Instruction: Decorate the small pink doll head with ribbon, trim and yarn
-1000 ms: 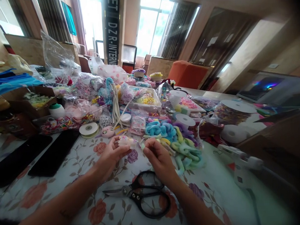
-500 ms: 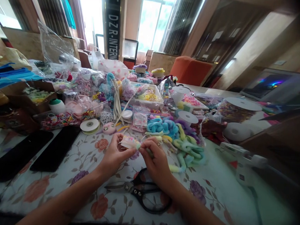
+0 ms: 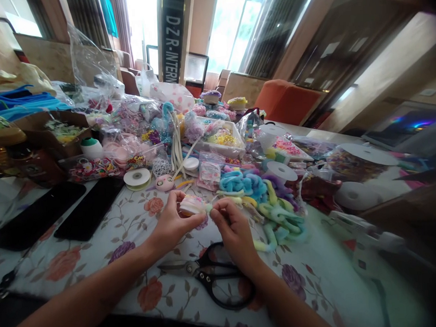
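Note:
My left hand (image 3: 170, 223) is closed around a small cream-white, round piece (image 3: 191, 206) with pink and yellow bits on top. At its right side, my right hand (image 3: 235, 230) pinches with thumb and forefinger by a pale green fuzzy tuft (image 3: 208, 208). Whether the tuft is part of the piece, I cannot tell. Black-handled scissors (image 3: 204, 275) lie slightly open on the cloth below my hands, partly under my right wrist. Right of my right hand is a heap of fuzzy yellow-green strips (image 3: 283, 221), with blue fuzzy strips (image 3: 242, 184) behind.
Two black phone-like slabs (image 3: 92, 207) lie at the left on the flowered tablecloth (image 3: 125, 278). Behind my hands stand a ribbon spool (image 3: 137, 178), bagged beads (image 3: 95, 168) and a white tray (image 3: 239, 142) of trinkets. A white glue gun-like tool (image 3: 366, 244) lies at the right.
The whole view has shifted a little, so things sit further right. My right fingertips have drawn slightly away from the piece, and more of the green tuft shows.

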The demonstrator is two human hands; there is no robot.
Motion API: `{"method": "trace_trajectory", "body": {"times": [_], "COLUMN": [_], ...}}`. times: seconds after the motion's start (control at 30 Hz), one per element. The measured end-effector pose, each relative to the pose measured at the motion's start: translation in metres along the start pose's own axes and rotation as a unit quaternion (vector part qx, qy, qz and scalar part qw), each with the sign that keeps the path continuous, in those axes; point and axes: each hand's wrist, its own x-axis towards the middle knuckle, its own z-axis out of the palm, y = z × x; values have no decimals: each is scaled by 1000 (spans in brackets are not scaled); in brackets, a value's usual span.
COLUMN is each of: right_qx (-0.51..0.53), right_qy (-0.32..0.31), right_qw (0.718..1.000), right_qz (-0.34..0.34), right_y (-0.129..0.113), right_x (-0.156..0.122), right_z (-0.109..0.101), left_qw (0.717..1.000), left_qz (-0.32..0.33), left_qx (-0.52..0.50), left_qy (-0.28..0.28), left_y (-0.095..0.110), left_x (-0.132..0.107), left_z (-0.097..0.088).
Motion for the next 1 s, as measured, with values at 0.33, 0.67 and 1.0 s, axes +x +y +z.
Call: {"method": "trace_trajectory", "body": {"times": [0.33, 0.67, 1.0], "right_qx": [-1, -28, -86], "right_qy": [-7, 9, 48], "right_qw": [1000, 998, 986], "right_qz": [-12, -52, -134], "right_y": [2, 1, 4], "right_x": [2, 3, 0], "right_z": [0, 2, 4], "left_qw": [998, 997, 995], "left_qz": [19, 33, 45], "left_qx": [52, 70, 90], "left_qy": [7, 17, 12], "left_y": [8, 11, 7], "left_x": [-5, -7, -6], "left_z": [3, 4, 2]}}
